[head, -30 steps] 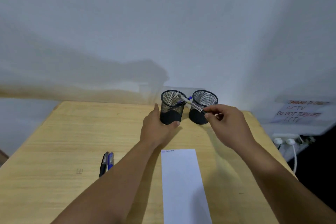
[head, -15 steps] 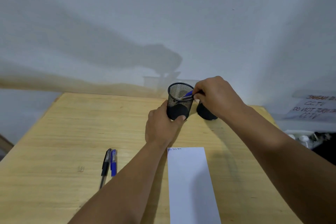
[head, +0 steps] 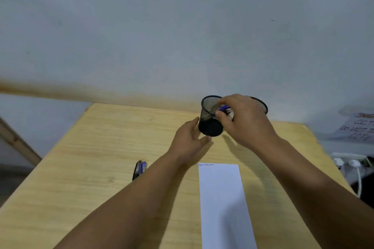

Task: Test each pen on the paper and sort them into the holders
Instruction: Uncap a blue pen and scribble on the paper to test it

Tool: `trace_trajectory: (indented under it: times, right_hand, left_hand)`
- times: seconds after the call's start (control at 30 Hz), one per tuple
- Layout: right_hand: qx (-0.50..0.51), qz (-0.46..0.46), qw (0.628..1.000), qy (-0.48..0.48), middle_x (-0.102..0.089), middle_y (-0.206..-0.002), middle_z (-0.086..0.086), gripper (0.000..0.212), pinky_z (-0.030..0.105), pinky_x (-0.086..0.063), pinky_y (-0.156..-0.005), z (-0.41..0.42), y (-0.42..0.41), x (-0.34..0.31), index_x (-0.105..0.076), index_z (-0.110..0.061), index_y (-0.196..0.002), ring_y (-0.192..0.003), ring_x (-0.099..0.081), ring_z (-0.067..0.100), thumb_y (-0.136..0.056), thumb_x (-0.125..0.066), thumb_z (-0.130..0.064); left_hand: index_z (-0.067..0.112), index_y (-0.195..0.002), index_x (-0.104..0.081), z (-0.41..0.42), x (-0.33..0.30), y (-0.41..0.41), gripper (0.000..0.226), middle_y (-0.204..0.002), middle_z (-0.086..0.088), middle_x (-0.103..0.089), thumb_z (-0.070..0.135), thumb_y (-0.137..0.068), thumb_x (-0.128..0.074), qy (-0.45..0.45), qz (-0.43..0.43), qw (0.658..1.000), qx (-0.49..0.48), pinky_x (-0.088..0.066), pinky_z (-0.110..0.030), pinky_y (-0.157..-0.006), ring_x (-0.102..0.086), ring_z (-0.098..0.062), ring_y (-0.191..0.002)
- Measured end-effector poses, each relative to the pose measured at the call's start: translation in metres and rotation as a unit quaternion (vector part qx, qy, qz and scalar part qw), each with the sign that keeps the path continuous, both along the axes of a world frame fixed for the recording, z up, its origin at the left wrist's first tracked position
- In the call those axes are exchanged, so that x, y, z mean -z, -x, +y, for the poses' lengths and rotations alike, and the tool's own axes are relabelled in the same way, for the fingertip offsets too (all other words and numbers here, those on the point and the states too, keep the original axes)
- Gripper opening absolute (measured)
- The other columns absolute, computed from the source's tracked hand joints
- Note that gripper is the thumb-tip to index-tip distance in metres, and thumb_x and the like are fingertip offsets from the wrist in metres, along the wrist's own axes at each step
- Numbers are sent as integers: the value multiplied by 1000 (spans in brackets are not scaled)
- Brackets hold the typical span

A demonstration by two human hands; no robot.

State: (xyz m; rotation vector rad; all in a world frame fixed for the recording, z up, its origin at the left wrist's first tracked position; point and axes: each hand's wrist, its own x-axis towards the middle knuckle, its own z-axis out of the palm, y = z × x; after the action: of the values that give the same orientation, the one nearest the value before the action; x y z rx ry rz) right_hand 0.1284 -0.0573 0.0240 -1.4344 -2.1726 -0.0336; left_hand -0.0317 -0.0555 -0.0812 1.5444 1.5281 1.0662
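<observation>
Two black mesh holders at the table's (head: 101, 147) 1 o'clock edge. Left holder (head: 210, 119): pen (head: 223, 108) with blue cap at its mouth, contents otherwise unclear. Right holder (head: 261, 104) mostly hidden behind right hand (head: 244, 121), whose fingers pinch the pen. Left hand (head: 190, 139) open, cupping the left holder's base, thumb and fingertip touching it. Two pens (head: 139, 169) at 9 o'clock of the paper (head: 222, 204).
</observation>
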Motion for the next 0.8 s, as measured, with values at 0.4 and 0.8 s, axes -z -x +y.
trace_trajectory:
  times: [0.4, 0.8]
  right_hand:
    - [-42, 87, 961, 260, -67, -83, -12, 16, 29, -54, -70, -77, 69, 66, -71, -29, -94, -77, -62, 7, -87, -63, -42]
    - [-63, 61, 947, 308, -67, -88, -5, 24, 34, -55, -72, -141, 129, 94, -62, -31, -96, -82, -64, 16, -78, -69, -45]
  left_hand:
    - [23, -127, -64, -65, -37, 114, 32, -114, 8, -65, 20, -96, -57, 25, 316, 943, 105, -45, -23, -88, -58, -11, -105]
    - [32, -118, -70, -90, -34, 144, 34, -128, 5, -57, 17, -92, -54, 33, 422, 887, 186, -33, -25, -91, -44, -20, -118]
